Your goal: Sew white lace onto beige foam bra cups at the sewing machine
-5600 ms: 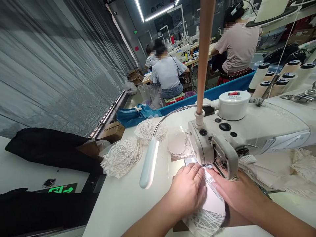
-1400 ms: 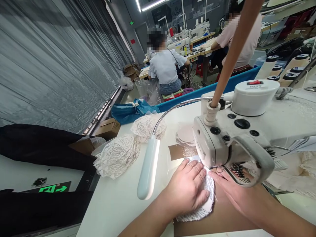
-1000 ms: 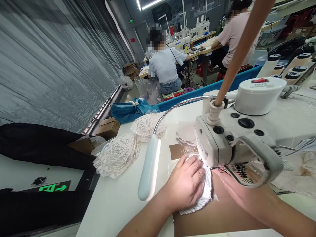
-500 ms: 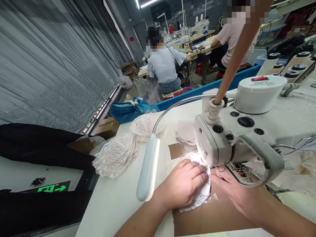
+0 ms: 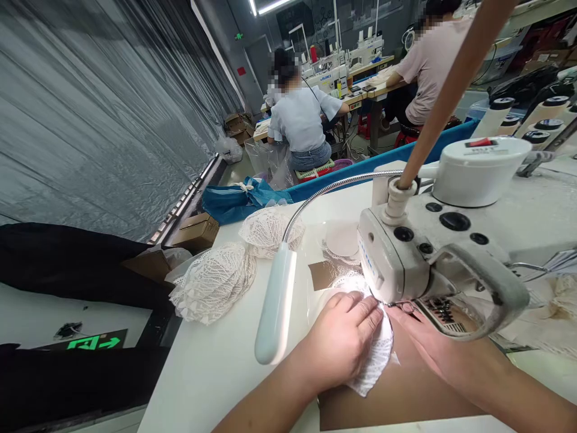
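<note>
A white lace cup piece [image 5: 376, 355] lies under the head of a white sewing machine [image 5: 392, 258], lit by the lamp. My left hand [image 5: 345, 334] presses on the piece from the left, its fingers close together near the needle area. My right hand [image 5: 428, 337] is at the right edge of the piece, with its fingertips beside the presser area. Part of that hand is hidden behind the machine's grey guard [image 5: 487, 288]. The needle itself cannot be made out.
Stacked lace cups [image 5: 214, 282] and more lace [image 5: 270, 228] lie on the left of the white table [image 5: 202, 367]. A lamp on a bent neck [image 5: 276, 307] hangs over it. Thread cones [image 5: 496, 117] stand at the right. Two people sit at machines beyond a blue cloth trough [image 5: 247, 198].
The lace piece has turned and shifted slightly right under my left hand, its lower tip now pointing further down. The view has moved a little, and the machine appears further right.
</note>
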`<state>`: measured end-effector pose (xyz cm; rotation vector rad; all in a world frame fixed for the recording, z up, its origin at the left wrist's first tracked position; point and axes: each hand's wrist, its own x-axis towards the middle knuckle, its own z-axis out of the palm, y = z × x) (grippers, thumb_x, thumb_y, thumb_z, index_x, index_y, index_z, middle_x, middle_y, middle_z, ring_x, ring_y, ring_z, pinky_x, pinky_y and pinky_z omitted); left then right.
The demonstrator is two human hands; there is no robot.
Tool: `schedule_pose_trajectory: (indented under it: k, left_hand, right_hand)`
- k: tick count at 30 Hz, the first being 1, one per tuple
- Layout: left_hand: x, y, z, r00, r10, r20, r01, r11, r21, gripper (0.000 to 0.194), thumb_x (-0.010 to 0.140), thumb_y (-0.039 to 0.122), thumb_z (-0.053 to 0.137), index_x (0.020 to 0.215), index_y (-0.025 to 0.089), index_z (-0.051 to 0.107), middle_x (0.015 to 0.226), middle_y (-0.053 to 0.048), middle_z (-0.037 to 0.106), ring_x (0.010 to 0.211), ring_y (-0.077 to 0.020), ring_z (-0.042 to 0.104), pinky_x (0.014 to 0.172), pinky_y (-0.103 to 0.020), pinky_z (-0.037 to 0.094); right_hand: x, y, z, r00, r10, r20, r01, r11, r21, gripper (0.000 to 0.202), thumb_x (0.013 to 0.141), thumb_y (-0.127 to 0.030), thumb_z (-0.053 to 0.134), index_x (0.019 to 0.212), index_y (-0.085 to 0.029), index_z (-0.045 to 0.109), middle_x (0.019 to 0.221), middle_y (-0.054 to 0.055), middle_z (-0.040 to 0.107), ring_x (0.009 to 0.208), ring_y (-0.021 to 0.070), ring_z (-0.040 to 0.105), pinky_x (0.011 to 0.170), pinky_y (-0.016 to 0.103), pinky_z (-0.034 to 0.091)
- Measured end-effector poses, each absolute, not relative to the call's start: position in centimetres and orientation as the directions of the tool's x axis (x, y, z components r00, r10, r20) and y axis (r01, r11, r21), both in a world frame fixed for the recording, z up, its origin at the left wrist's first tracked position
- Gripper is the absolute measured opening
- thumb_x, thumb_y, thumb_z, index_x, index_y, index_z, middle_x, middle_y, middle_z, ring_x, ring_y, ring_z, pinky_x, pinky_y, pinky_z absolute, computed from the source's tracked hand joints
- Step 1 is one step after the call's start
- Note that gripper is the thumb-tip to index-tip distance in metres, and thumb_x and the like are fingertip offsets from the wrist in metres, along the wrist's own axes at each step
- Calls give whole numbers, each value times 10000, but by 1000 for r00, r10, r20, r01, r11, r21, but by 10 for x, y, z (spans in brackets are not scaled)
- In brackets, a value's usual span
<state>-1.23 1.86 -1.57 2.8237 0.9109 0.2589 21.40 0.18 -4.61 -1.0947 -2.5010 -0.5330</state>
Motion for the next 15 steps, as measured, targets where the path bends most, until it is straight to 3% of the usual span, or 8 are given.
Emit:
schedule_pose_trajectory:
  k: [5,10,15]
  left_hand:
    - [-11,18,-13,788,597,149,562,-797,222,387,907,192,477,1280,102,525,1337,-121,571,1119,-302,517,929,-443,440]
    - [-10,18,-12,779,610,144,559,-780,281,349,902,173,481,1238,125,560,1312,-104,591,1109,-297,529,932,-441,444]
    - [-10,20,-9,770,622,141,559,-765,322,357,912,175,461,1251,131,561,1288,-121,602,1108,-299,538,945,-453,448]
  right_hand:
    - [216,-2,-50,-541,658,524,770,638,-7,385,806,-56,414,911,-260,723,869,78,709,899,274,606,807,427,438]
    - [218,-9,-68,-499,726,473,782,612,-114,373,788,-67,434,909,-276,719,1010,76,701,914,249,600,732,378,445]
    - [215,-10,-69,-502,732,461,789,606,-104,357,739,-47,446,849,-245,722,1035,90,705,923,249,609,644,338,450]
